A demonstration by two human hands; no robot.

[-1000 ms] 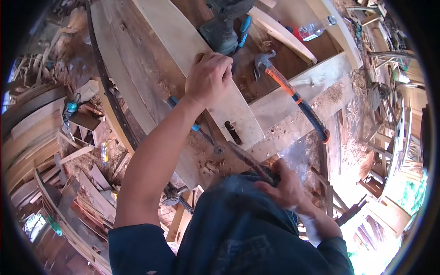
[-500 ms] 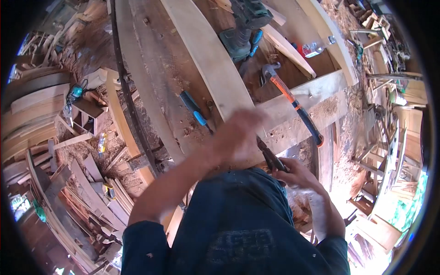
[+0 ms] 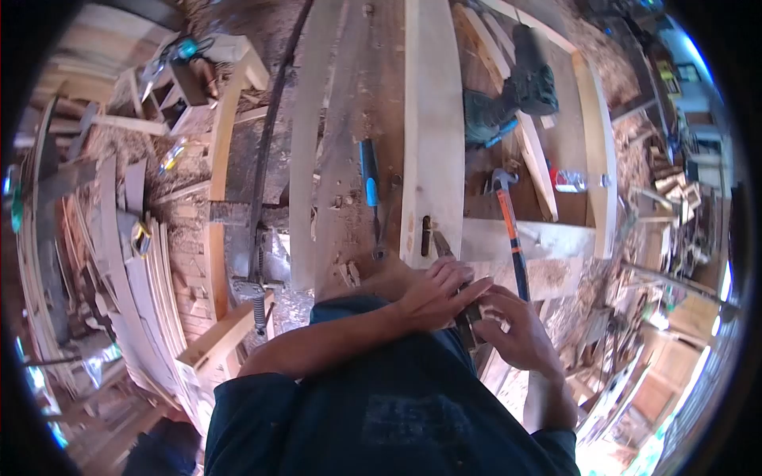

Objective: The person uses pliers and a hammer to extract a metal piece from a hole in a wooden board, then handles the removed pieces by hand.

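My left hand (image 3: 440, 295) is closed over the upper part of a narrow dark hand tool (image 3: 467, 324) whose exact kind is hidden by my fingers. Its pointed metal end shows beside a dark slot in a pale plank (image 3: 432, 119). Around the tool's lower part, the fingers of my right hand (image 3: 516, 329) are bent, close against the left fingertips. A hammer (image 3: 508, 218) with an orange and black handle lies right of the plank. On the left is a long tool with a blue and black handle (image 3: 369, 174).
A dark green power tool (image 3: 516, 103) stands beyond the hammer, near a clear bottle with a red label (image 3: 567, 181). A long metal bar clamp (image 3: 259, 262) runs along the left. Wood shavings and stacked boards (image 3: 147, 278) surround the bench.
My left hand has come down from over the plank onto the tool beside my right hand. The view has turned, so the plank now runs nearly straight ahead and its slot shows.
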